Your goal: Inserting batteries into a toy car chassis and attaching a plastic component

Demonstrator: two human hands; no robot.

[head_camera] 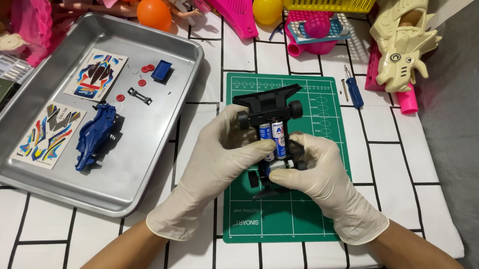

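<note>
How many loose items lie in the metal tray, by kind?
In the tray:
Sticker sheets: 2
Blue car body: 1
Blue box part: 1
Black bracket: 1
Red discs: 4, possibly more, too small to be sure
Total: 9

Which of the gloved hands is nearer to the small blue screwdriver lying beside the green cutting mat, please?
The right hand. It grips the toy car chassis on the mat, below and left of the screwdriver; the left hand sits farther left, across the chassis.
</note>
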